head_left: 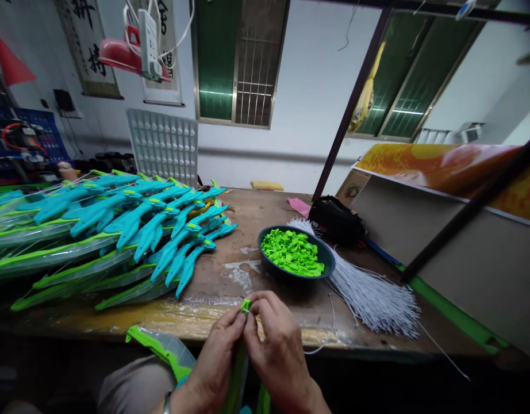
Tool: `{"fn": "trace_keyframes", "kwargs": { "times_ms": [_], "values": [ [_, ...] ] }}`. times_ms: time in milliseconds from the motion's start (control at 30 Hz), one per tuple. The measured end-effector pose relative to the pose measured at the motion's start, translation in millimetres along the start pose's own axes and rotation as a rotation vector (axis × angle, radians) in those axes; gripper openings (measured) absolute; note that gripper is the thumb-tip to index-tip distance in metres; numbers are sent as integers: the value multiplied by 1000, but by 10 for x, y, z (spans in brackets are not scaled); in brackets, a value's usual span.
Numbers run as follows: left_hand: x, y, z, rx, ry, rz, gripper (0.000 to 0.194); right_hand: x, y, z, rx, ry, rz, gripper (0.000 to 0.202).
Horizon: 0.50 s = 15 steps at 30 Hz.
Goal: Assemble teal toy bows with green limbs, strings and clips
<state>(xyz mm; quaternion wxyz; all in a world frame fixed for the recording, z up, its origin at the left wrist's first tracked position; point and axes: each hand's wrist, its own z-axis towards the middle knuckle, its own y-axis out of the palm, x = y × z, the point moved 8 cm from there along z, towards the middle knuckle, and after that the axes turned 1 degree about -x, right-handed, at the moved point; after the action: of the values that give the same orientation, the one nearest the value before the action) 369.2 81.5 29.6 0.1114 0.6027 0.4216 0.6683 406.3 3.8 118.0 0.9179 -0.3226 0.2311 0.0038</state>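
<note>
Both hands meet low in the middle of the head view, in front of the table edge. My left hand (217, 353) is closed round the upper end of a green strip belonging to a toy bow (172, 351) over my lap. My right hand (276, 339) pinches at the same end, where a small green piece (245, 306) with a bit of white cord shows between the fingertips. A white cord (319, 348) trails out to the right of my right hand. Past the hands stands a dark bowl (329, 260) of small bright green pieces (293, 251).
Turquoise and green toy bows (131, 221) are piled on the table's left side. A bundle of white cords (372, 293) lies right of the bowl, with a black bag (337, 218) behind. A power strip (149, 43) and red lamp (118, 54) hang above.
</note>
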Motion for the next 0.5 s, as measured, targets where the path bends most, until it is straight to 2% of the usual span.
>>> {"fn": "trace_keyframes", "kwargs": {
  "times_ms": [500],
  "values": [
    [-11, 3, -11, 22, -5, -27, 40, -40, 5, 16, -29, -1, -62, 17]
  ]
}}
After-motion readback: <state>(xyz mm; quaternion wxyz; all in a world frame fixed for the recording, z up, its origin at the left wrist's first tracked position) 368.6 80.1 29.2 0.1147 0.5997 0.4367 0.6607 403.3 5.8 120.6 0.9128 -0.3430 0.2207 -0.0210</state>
